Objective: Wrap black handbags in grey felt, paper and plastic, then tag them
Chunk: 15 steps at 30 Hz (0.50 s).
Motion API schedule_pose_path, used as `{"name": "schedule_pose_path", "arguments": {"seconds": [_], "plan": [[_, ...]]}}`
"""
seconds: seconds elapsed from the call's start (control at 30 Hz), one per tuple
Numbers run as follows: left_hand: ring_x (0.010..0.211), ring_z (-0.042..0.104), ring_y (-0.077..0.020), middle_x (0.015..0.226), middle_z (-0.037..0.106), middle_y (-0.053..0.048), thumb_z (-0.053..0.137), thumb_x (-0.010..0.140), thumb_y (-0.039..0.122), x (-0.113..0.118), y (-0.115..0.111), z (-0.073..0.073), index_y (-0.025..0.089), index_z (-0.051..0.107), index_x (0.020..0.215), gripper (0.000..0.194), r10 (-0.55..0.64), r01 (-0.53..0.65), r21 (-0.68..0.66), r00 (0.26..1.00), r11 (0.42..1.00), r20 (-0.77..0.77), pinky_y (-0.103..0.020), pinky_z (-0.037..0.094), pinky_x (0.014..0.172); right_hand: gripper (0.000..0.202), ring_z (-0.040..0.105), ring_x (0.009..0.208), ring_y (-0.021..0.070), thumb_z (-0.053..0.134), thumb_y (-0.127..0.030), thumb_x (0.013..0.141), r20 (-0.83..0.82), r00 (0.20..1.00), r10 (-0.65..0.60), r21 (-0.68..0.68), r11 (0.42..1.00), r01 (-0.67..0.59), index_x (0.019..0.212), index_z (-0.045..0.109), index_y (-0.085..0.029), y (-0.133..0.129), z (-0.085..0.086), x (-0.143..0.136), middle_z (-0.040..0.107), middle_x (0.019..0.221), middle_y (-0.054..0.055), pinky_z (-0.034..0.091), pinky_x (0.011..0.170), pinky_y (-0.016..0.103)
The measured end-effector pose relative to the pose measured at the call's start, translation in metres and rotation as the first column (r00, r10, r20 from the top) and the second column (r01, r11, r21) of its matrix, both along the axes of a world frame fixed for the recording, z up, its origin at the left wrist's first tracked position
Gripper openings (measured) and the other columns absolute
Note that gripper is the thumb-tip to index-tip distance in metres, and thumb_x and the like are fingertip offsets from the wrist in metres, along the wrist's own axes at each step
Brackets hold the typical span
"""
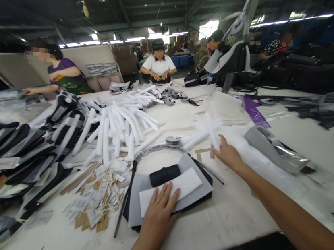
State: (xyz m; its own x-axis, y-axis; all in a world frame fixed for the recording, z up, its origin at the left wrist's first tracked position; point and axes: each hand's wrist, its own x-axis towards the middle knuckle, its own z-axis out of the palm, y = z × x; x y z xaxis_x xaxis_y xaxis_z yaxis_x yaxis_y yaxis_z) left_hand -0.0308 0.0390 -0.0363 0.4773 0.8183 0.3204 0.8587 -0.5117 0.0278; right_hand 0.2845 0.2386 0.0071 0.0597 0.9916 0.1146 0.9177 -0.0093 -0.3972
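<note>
I see the left fingers (167, 193) flat, unclosed, on the bag's (201, 194) white pad (188, 184); open surface (229, 213) lies right, toward the near edge. Through blur, I can't tell whether the right fingers (223, 145) grip the white strip (211, 132).

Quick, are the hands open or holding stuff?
Left hand: open, flat on the white pad.
Right hand: at a blurred white strip; can't tell if it's gripped.
</note>
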Motion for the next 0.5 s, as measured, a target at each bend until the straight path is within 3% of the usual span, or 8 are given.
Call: {"name": "schedule_pose_path", "arguments": {"seconds": [0.13, 0.2, 0.27, 0.37, 0.5], "plan": [[0.137, 0.047, -0.0354, 0.150, 0.047, -0.020, 0.077, 0.080, 0.019, 0.003, 0.003, 0.004, 0.019, 0.046, 0.143, 0.070, 0.001, 0.001, -0.060, 0.999, 0.998, 0.034, -0.058, 0.047, 0.107, 0.056, 0.066, 0.108, 0.0300, 0.049, -0.035, 0.093, -0.082, 0.995, 0.057, 0.118, 0.992, -0.047, 0.145, 0.041, -0.015, -0.031, 0.029, 0.012, 0.067, 0.125, 0.013, 0.051, 0.095, 0.042], [0.137, 0.047, -0.0364, 0.149, 0.048, -0.020, 0.078, 0.078, 0.016, 0.003, 0.004, 0.005, 0.019, 0.049, 0.141, 0.069, 0.006, -0.002, -0.079, 0.999, 0.997, 0.052, -0.059, 0.046, 0.108, 0.046, 0.061, 0.119, 0.0297, 0.050, -0.038, 0.094, -0.106, 0.976, 0.193, 0.215, 0.962, -0.166, 0.136, 0.054, -0.021, -0.058, 0.045, 0.019, 0.063, 0.132, 0.010, 0.048, 0.104, 0.043], [0.137, 0.047, -0.0358, 0.149, 0.048, -0.020, 0.077, 0.079, 0.014, 0.002, 0.005, 0.007, 0.019, 0.049, 0.141, 0.068, 0.012, -0.006, -0.093, 0.998, 0.996, 0.069, -0.057, 0.046, 0.108, 0.037, 0.058, 0.123, 0.0289, 0.052, -0.038, 0.096, -0.103, 0.905, 0.413, 0.313, 0.877, -0.364, 0.129, 0.063, -0.026, -0.089, 0.054, 0.024, 0.061, 0.133, 0.007, 0.046, 0.107, 0.043], [0.136, 0.049, -0.0317, 0.148, 0.049, -0.017, 0.070, 0.084, 0.012, -0.002, 0.008, 0.016, 0.021, 0.050, 0.140, 0.060, 0.011, 0.003, -0.131, 0.994, 0.991, 0.105, -0.052, 0.047, 0.108, 0.032, 0.063, 0.115, 0.0247, 0.051, -0.032, 0.099, -0.073, 0.739, 0.669, 0.303, 0.721, -0.623, 0.126, 0.067, -0.033, -0.135, 0.050, 0.026, 0.064, 0.125, 0.007, 0.055, 0.096, 0.036], [0.128, 0.058, -0.0270, 0.145, 0.055, -0.012, 0.069, 0.088, 0.020, -0.009, 0.015, 0.041, 0.025, 0.055, 0.137, 0.051, -0.003, 0.037, -0.208, 0.987, 0.977, 0.159, -0.044, 0.053, 0.102, 0.042, 0.066, 0.108, 0.0217, 0.044, -0.014, 0.098, 0.002, 0.642, 0.767, 0.280, 0.616, -0.736, 0.130, 0.066, -0.033, -0.175, 0.020, 0.008, 0.069, 0.118, 0.007, 0.056, 0.092, 0.035]]}}
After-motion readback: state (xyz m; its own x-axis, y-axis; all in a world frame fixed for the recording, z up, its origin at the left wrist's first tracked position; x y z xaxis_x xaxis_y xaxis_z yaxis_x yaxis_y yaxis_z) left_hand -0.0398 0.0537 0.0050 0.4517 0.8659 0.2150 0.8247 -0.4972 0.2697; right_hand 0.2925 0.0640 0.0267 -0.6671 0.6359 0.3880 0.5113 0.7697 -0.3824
